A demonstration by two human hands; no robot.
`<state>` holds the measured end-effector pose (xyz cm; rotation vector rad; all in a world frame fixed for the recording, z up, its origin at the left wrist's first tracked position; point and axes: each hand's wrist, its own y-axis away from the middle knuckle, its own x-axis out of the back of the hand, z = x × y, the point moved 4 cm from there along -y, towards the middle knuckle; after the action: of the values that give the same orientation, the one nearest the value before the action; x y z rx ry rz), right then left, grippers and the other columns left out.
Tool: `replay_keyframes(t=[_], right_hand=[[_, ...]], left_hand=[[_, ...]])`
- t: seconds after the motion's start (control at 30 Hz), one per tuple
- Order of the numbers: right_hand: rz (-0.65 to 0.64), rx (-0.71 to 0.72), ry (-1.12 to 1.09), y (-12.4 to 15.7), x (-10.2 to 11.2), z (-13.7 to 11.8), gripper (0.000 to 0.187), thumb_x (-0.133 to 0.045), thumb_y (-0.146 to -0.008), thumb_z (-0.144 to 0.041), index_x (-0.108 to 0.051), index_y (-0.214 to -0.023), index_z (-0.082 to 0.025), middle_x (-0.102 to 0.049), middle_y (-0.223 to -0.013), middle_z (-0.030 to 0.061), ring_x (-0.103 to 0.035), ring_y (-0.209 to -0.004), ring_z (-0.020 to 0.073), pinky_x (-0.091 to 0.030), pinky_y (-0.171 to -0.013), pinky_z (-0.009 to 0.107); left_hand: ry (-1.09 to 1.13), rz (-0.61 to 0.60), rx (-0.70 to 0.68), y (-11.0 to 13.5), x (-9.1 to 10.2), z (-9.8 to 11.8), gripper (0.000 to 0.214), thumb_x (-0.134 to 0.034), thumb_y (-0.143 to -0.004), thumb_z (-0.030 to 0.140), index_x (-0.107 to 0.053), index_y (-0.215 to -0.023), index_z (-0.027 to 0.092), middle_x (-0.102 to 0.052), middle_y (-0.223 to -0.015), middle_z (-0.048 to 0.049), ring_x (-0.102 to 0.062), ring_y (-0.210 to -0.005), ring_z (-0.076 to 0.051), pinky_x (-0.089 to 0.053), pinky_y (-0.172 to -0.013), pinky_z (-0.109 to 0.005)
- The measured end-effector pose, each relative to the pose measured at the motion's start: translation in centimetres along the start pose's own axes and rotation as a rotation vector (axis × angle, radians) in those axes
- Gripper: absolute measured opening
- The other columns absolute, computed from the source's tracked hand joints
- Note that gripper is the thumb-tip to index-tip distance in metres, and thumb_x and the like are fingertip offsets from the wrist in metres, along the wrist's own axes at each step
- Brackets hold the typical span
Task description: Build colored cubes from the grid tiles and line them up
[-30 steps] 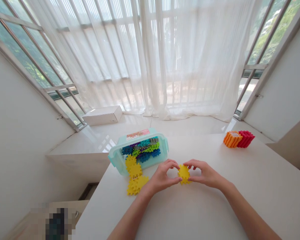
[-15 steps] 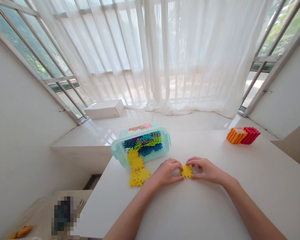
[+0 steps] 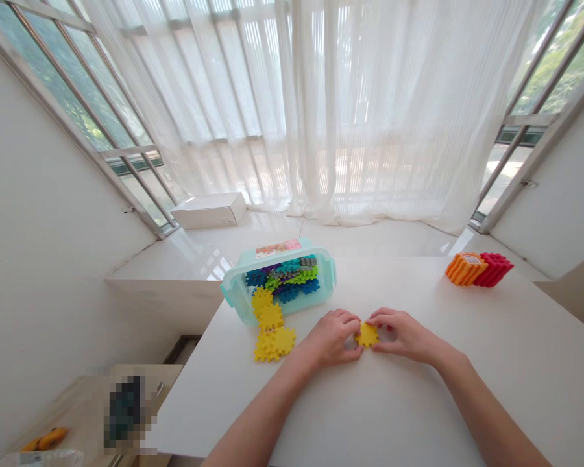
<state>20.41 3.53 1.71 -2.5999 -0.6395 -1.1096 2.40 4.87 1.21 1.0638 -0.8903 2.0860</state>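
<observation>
Left hand [image 3: 329, 337] and right hand [image 3: 403, 336] grip a yellow waffle-block piece [image 3: 368, 335] between their fingertips, just above the white desk [image 3: 418, 415]. Left of the hands, yellow pieces [image 3: 271, 331] lie beside a tipped clear plastic box [image 3: 236, 295] of colored blocks; an orange stack [image 3: 466, 268] and a red stack [image 3: 492, 269] sit well off to the right.

A white table [image 3: 409, 402] runs under the grip. Just left of and beyond the grip, a pale turquoise plastic box [image 3: 277, 280] lies on its side, full of interlocking blocks, with yellow blocks [image 3: 272, 334] spilled in a heap against it. Well to the right, near the far edge, an orange block [image 3: 464, 269] touches a red block [image 3: 492, 270].
</observation>
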Motion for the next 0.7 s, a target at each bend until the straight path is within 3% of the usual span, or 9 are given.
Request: replay_keyframes(t=[0.23, 0.47, 0.6, 0.7], right_hand=[[0.034, 0.007, 0.001, 0.0, -0.1, -0.3, 0.027, -0.072, -0.074, -0.031, -0.067, -0.099, -0.023, -0.067, -0.101, 0.0049, -0.060, -0.080, 0.0197, -0.050, -0.073, 0.032], [0.062, 0.013, 0.014, 0.2, -0.3, -0.2, 0.047, -0.073, -0.073, -0.028, -0.062, -0.118, -0.023, -0.066, -0.100, 0.0051, -0.061, -0.085, 0.0212, -0.050, -0.079, 0.034], [0.045, -0.017, -0.026, 0.2, -0.2, 0.0, 0.059, -0.077, -0.069, -0.032, -0.059, -0.125, -0.024, -0.065, -0.108, 0.0066, -0.060, -0.089, 0.0222, -0.051, -0.082, 0.036], [0.033, -0.087, -0.111, 0.2, -0.1, 0.6, 0.072, -0.080, -0.067, -0.038, -0.053, -0.132, -0.024, -0.062, -0.116, 0.0077, -0.060, -0.094, 0.0226, -0.052, -0.085, 0.037]], left_hand=[[-0.028, -0.022, 0.023, -0.2, 0.1, 0.1, 0.018, -0.068, -0.077, 0.031, -0.060, -0.090, 0.021, -0.067, -0.105, -0.0071, -0.059, -0.102, -0.024, -0.045, -0.092, -0.035], [-0.002, -0.072, 0.048, -0.1, 0.5, 0.3, 0.023, -0.068, -0.081, 0.033, -0.059, -0.098, 0.020, -0.065, -0.113, -0.0099, -0.058, -0.110, -0.026, -0.045, -0.096, -0.037], [0.070, 0.002, 0.079, 0.8, 2.6, 0.5, 0.034, -0.069, -0.082, 0.038, -0.056, -0.109, 0.023, -0.053, -0.137, -0.0097, -0.050, -0.126, -0.026, -0.041, -0.105, -0.040], [0.076, 0.114, 0.198, 3.1, 5.6, -0.4, 0.033, -0.066, -0.084, 0.035, -0.053, -0.113, 0.024, -0.054, -0.135, -0.0082, -0.050, -0.126, -0.024, -0.041, -0.107, -0.040]])
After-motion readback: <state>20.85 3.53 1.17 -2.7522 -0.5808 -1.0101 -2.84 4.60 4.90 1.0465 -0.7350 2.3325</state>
